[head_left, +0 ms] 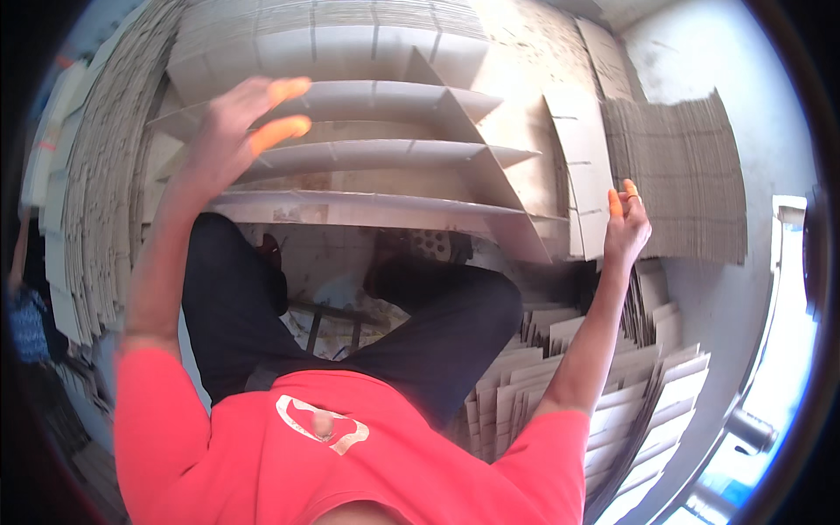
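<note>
My left hand (pixel 236 131) is over the left end of a cardboard divider grid. Its orange-covered thumb and finger are spread, with nothing between them. The grid has several long slotted cardboard strips (pixel 376 156) standing on edge side by side. One cross strip (pixel 477 144) runs slantwise through their right part. At the right, my right hand (pixel 628 229) is beside a thick stack of slotted cardboard strips (pixel 678 175). Orange covers show on two of its fingertips, slightly apart, and I see nothing held in them.
More cardboard strips are piled along the left (pixel 109 175) and at the back (pixel 324 52). Loose bundles (pixel 604 402) stand low at the right, beside my arm. My bent legs (pixel 437 315) are under the near edge of the grid. Another person's patterned clothing (pixel 28 324) shows far left.
</note>
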`<act>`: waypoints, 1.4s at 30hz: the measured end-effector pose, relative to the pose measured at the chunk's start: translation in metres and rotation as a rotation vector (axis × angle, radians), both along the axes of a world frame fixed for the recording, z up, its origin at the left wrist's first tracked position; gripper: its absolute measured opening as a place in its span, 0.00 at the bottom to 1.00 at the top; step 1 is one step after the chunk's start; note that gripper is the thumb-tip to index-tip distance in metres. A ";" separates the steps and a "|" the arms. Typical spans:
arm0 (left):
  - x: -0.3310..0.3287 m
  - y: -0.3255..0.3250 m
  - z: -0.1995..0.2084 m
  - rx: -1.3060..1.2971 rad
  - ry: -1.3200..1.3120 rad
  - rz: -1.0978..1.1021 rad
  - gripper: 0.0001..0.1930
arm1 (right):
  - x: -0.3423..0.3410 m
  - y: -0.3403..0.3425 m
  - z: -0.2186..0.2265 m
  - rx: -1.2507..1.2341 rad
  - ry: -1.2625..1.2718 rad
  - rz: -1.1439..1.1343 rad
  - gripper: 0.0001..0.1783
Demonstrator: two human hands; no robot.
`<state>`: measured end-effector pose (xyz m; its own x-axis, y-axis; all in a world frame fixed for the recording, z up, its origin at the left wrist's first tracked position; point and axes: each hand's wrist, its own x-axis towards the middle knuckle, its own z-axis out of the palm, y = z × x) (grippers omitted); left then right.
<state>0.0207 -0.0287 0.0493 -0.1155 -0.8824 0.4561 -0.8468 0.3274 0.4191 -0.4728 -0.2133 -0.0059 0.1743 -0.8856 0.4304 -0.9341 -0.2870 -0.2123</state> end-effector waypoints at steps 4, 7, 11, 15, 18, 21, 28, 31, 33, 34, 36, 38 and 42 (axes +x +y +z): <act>-0.013 0.032 -0.011 0.064 0.096 0.121 0.20 | -0.056 -0.022 -0.039 0.280 0.227 -0.249 0.48; -0.014 0.040 -0.020 0.094 0.133 0.173 0.20 | -0.068 -0.027 -0.055 0.555 0.205 -0.327 0.62; -0.010 0.045 -0.025 0.132 0.142 0.202 0.20 | -0.049 -0.026 -0.047 0.675 0.205 -0.264 0.62; -0.010 0.047 -0.030 0.145 0.144 0.218 0.20 | -0.040 -0.019 -0.042 0.614 0.128 -0.222 0.58; -0.010 0.048 -0.033 0.115 0.145 0.208 0.19 | -0.060 -0.017 -0.051 0.482 0.021 -0.203 0.50; -0.013 0.051 -0.030 0.074 0.146 0.198 0.19 | -0.061 -0.017 -0.044 0.417 -0.207 -0.161 0.37; -0.030 0.056 -0.027 0.041 0.090 0.071 0.21 | -0.034 -0.020 0.030 0.066 -0.193 0.035 0.14; -0.045 0.053 -0.032 0.037 0.023 0.029 0.21 | 0.022 0.010 0.085 0.145 -0.605 0.330 0.27; -0.053 0.050 -0.044 0.039 0.004 0.013 0.21 | 0.074 0.050 0.111 0.291 -0.645 0.410 0.33; -0.056 0.050 -0.049 0.059 -0.003 0.008 0.21 | 0.095 0.066 0.116 0.320 -0.564 0.428 0.33; -0.061 0.047 -0.060 0.090 -0.009 -0.015 0.20 | 0.110 0.079 0.114 0.443 -0.432 0.478 0.35; -0.067 0.043 -0.071 0.003 -0.018 -0.019 0.16 | 0.131 0.101 0.110 0.428 -0.354 0.529 0.35; -0.074 0.040 -0.078 -0.010 0.005 0.003 0.13 | 0.139 0.105 0.091 0.397 -0.274 0.596 0.35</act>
